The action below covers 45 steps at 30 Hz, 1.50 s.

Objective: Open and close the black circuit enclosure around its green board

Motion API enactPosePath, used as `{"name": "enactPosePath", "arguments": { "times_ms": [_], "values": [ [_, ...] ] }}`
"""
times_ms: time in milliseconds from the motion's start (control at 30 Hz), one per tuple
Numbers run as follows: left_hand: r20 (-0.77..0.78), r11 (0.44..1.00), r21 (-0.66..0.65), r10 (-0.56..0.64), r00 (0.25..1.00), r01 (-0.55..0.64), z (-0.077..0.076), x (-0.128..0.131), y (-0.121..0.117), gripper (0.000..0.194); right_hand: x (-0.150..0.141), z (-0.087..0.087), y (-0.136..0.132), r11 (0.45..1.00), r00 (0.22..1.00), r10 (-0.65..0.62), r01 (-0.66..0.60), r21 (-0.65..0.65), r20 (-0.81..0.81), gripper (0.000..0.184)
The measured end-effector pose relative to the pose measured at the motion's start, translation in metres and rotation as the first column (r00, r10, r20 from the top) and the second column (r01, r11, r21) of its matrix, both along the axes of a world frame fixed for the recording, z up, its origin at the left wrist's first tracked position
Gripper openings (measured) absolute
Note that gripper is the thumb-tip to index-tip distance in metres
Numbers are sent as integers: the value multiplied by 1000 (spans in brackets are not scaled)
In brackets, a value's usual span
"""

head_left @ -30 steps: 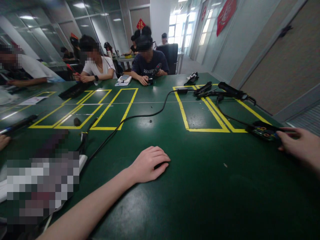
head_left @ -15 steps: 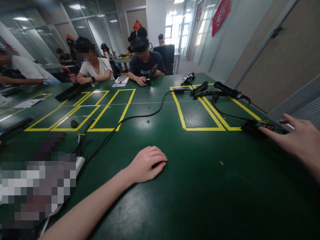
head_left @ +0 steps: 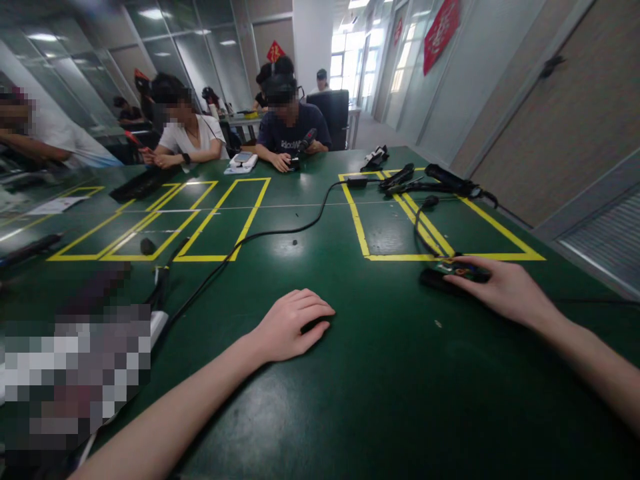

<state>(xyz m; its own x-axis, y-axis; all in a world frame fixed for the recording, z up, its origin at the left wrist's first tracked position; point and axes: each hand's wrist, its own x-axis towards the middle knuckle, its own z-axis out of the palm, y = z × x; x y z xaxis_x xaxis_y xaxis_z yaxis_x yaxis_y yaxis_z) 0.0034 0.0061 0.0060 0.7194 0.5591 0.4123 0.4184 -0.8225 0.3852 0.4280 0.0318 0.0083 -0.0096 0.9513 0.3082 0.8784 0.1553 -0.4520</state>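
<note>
My left hand (head_left: 295, 325) rests palm down on the green tabletop (head_left: 340, 413), fingers loosely bent and thumb apart, with nothing visible under it. On the right, my right hand (head_left: 500, 288) grips a black device with an exposed circuit board (head_left: 457, 269) between thumb and fingers. Thin coloured wires show on the board, and part of the device is hidden by the fingers. A black cable (head_left: 417, 230) runs from it to a small dark round end (head_left: 431, 201). The device sits low at the near side of a yellow-taped rectangle (head_left: 410, 257).
A long black cable (head_left: 280, 232) crosses the table toward a dark bundle of cables (head_left: 397, 177). Beside that lies a black cylindrical tool (head_left: 447, 179). At left stands a white-edged, blurred-out object (head_left: 159, 327). Two co-workers (head_left: 295, 130) sit across the table, another person at far left.
My right hand has moved left and inward, bringing the black circuit-board device along from the table's right side. My left hand has barely moved.
</note>
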Motion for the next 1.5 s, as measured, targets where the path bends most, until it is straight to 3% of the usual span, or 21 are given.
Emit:
{"name": "enactPosePath", "arguments": {
  "times_ms": [100,167,267,400,600,800,967,1333,1500],
  "values": [
    [3,1000,-4,7,1000,-7,1,-2,-1,31,-53,1,-19,927,916,362,-374,-40,-173,46],
    [-20,1000,-5,8,1000,-9,1,-2,-2,50,-71,0,-28,900,876,431,-434,36,-215,44],
    [-81,1000,-21,-16,997,14,1,-2,-4,62,-74,-1,-32,905,875,426,-418,84,-232,42],
    [-94,998,-46,-37,995,33,0,-1,-3,48,-66,-2,-30,898,875,440,-434,76,-202,40],
    [-124,996,-67,-70,990,62,2,0,-5,49,-66,-5,-28,889,876,458,-445,109,-151,36],
    [-73,984,-121,-139,988,129,1,4,-13,37,-62,-15,-27,874,868,482,-467,132,-122,36],
    [-56,987,-95,-136,989,130,1,4,-14,41,-57,-24,-24,870,864,489,-472,142,-120,39],
    [-60,962,-12,-272,960,272,-3,4,-13,43,-57,-26,-25,876,877,475,-465,126,-68,37],
    [-68,958,54,-278,958,282,0,2,-9,42,-63,-25,-27,872,873,482,-472,127,-66,36]
  ]
}}
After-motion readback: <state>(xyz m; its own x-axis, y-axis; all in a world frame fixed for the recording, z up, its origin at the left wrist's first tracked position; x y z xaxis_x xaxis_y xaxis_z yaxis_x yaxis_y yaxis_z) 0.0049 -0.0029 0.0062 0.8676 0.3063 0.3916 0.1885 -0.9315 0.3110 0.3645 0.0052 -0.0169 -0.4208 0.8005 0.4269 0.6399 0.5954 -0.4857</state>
